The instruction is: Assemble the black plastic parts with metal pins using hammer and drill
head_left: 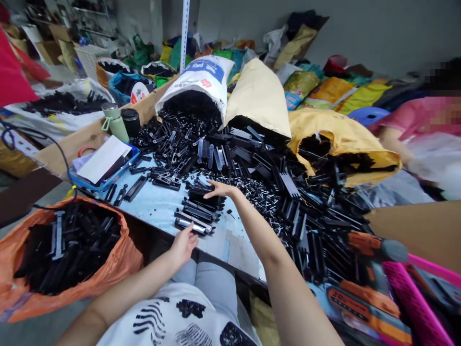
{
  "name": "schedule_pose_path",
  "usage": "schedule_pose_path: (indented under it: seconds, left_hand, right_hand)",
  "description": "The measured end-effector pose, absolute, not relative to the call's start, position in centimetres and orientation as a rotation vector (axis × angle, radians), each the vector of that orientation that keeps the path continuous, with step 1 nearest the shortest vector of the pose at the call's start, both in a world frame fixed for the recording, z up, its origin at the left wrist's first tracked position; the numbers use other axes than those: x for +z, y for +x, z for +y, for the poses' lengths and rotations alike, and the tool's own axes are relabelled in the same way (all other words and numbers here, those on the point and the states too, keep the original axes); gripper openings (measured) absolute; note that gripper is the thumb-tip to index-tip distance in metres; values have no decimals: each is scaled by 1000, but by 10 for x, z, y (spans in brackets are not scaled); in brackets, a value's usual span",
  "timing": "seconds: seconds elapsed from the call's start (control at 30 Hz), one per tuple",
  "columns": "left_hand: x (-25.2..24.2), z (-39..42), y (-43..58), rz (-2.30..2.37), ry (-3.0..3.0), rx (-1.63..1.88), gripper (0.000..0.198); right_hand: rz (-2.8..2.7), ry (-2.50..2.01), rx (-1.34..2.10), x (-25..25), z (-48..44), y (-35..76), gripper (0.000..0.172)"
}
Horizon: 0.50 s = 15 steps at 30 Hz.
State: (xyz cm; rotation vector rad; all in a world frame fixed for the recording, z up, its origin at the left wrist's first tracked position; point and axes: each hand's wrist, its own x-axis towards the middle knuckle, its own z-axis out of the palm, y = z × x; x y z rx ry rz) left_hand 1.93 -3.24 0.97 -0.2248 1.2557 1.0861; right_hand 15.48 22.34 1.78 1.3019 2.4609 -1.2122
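A short row of long black plastic parts [196,211] lies on the light-blue tabletop [151,206] in front of me. My left hand [184,244] is at the near side of this row, its fingertips touching the closest part, fingers loosely bent and apart. Over the far end of the row reaches my right hand [220,189], thumb and index finger spread, with nothing visible between them. Just beyond it is a heap of small screws [259,194]. Loose black clips [173,139] are piled behind, and black fork-shaped pieces [288,182] lie to the right.
An orange sack [126,240] of black parts stands at left below the table. Orange-and-black power drills [367,302] lie at right beside a pink basket [414,293]. White [201,79], cream [255,96] and yellow [345,129] sacks line the back. Another person [425,129] is at far right.
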Motion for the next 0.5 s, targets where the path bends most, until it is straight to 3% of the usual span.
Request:
schedule_pose_path:
  seconds: [0.1,0.27,0.5]
  left_hand:
    - [11,-18,21,1246,-231,1103,27]
    - [11,-15,17,1237,-56,1190,38]
    - [3,-35,20,1123,130,1406,55]
  right_hand:
    - [2275,1380,-1353,14,216,150,105]
    - [2194,1335,-1358,5,185,153,81]
    - [2254,1222,-1937,-7,129,151,77]
